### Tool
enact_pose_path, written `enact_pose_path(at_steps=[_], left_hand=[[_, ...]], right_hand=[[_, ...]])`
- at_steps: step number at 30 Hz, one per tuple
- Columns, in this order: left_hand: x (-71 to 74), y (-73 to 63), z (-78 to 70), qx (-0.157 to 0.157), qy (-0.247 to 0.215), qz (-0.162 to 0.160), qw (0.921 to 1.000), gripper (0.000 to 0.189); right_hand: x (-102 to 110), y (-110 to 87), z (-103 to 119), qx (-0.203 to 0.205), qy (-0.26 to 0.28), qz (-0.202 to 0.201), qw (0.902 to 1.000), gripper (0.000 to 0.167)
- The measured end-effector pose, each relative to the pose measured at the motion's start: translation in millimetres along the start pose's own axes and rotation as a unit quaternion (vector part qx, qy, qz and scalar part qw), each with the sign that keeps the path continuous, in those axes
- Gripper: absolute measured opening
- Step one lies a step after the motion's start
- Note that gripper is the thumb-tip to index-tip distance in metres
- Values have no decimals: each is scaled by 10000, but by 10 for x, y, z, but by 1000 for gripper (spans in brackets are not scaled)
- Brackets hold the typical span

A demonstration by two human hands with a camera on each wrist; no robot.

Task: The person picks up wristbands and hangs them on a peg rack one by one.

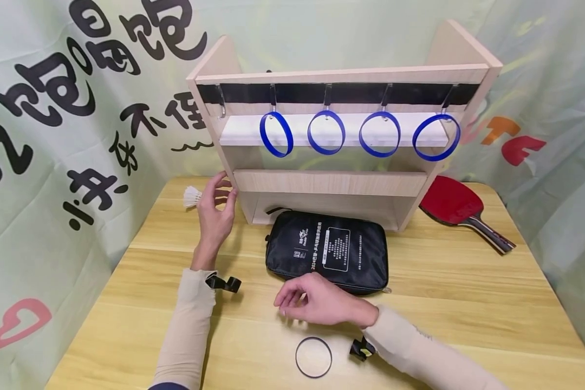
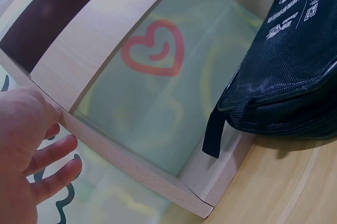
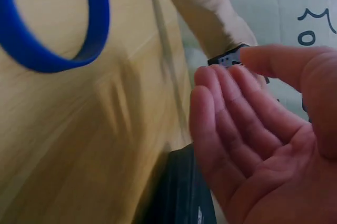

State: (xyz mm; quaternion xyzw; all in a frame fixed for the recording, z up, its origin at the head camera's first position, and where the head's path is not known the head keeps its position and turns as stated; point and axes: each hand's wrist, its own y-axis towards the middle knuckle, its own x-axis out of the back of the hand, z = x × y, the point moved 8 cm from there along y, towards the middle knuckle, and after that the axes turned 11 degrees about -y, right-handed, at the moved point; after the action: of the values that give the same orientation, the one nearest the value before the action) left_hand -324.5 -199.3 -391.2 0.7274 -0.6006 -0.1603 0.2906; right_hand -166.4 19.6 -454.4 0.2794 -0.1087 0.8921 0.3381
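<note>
My left hand (image 1: 216,208) is at the left side panel of a wooden shelf (image 1: 331,183), with its thumb by the panel's front edge and the fingers loosely bent along the outside. In the left wrist view, the hand (image 2: 26,150) meets the panel edge and three fingers spread free. My right hand (image 1: 322,300) hovers over the table in front of a black zipped case (image 1: 283,244), holding nothing; its fingers (image 3: 237,113) are relaxed and slightly bent. Nearer me, a blue ring (image 1: 314,338) lies flat on the table.
Several blue rings (image 1: 326,151) hang from hooks on the shelf's black strip (image 1: 297,93); a bare hook (image 1: 221,103) is at the left. A shuttlecock (image 1: 192,196) lies left of the shelf. To its right is a red table tennis bat (image 1: 453,200). Printed cloth (image 1: 102,227) surrounds the wooden table (image 1: 468,303).
</note>
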Motion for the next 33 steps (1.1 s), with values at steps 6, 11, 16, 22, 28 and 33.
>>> enact_pose_path(at_steps=[6,11,16,22,28,33], left_hand=[[3,-11,5,46,71,15,10000,43],[-3,-4,-8,-6,92,31,10000,43],[0,-2,-6,8,84,40,10000,43],[19,-14,-14,41,105,44,9999,43],[23,-6,-14,36,86,27,10000,44],[16,-2,-3,20,118,38,9999,43]], right_hand=[[-82,-45,-29,-12,-524,239,9983,9],[-94,-117,-48,-126,-934,387,9948,8],[-108,-207,-93,-376,-997,662,9921,16],[-148,-301,-135,-656,-1149,1013,9860,24],[-149,-312,-152,-651,-1465,1019,9818,20],[-154,-336,-177,-693,-1488,1084,9805,19]])
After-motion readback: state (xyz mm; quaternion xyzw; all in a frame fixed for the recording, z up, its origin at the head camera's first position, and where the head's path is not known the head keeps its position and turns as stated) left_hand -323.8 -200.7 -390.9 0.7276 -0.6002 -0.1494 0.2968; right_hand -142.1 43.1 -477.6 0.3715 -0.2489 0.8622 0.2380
